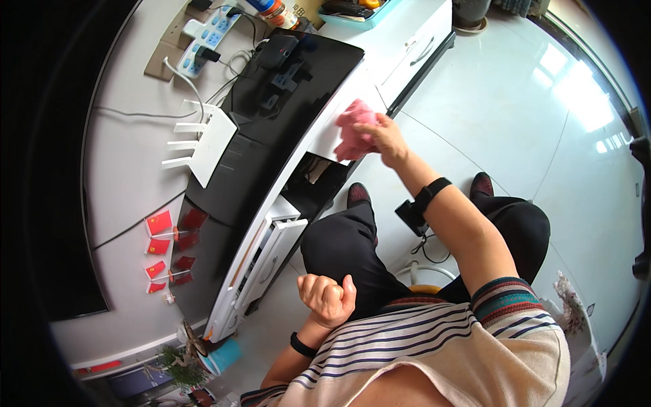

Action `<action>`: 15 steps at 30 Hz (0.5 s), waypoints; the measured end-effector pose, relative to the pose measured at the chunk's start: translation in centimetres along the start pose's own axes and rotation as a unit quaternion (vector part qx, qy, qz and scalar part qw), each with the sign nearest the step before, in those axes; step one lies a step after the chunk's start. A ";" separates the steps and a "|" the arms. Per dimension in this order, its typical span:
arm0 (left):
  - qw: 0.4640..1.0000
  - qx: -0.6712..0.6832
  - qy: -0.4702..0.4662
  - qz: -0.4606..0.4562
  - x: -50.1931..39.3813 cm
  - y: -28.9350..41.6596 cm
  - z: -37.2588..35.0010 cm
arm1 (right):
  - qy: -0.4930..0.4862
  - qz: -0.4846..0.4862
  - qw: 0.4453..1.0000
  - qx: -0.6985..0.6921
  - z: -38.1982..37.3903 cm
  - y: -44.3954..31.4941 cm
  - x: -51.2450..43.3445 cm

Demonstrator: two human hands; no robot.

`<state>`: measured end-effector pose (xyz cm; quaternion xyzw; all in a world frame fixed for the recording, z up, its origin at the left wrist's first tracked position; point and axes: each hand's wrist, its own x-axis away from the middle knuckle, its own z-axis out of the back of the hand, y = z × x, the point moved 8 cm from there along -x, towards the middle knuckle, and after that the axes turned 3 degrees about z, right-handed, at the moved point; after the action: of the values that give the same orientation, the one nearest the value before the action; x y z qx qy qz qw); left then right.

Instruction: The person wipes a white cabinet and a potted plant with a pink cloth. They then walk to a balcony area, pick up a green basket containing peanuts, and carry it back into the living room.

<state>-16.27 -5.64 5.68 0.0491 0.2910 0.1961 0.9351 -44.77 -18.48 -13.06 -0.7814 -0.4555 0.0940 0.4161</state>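
My right hand point(389, 137) is closed around a crumpled pink cloth point(356, 129), held over the white front of a low TV cabinet, beside an open dark compartment point(318, 178). My left hand point(328, 300) is curled into a fist near my left thigh, and nothing shows in it. The cabinet's glossy black top point(264, 132) runs diagonally on the left. On it stand a white router point(212, 145), a black box point(277, 51) and small red flags point(160, 223). A white drawer or door point(274, 254) in the cabinet's front stands partly open.
Behind the cabinet top lie a power strip point(211, 40) with cables and a large black screen point(46, 178). A light blue tray point(374, 20) holding small items sits at the far end. A blue container point(226, 356) and a plant point(183, 369) are at the lower left. My knees flank a stool.
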 end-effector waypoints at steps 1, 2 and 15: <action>1.000 -0.003 -0.004 0.009 -0.1 -0.2 -0.2 | -0.023 -0.012 0.999 -0.021 -1.3 0.4 0.1; 1.000 -0.012 0.001 -0.008 0.1 0.8 -0.3 | -0.032 -0.015 0.999 -0.027 -2.0 0.3 0.8; 0.999 -0.046 0.001 0.023 -1.0 -0.3 -1.0 | 0.122 0.037 0.986 -0.106 0.2 -5.2 -5.2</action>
<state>-17.47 -6.30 5.28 0.0123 0.2810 0.2310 0.9314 -51.18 -21.20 -10.56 -0.8431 -0.3799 -0.0355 0.3790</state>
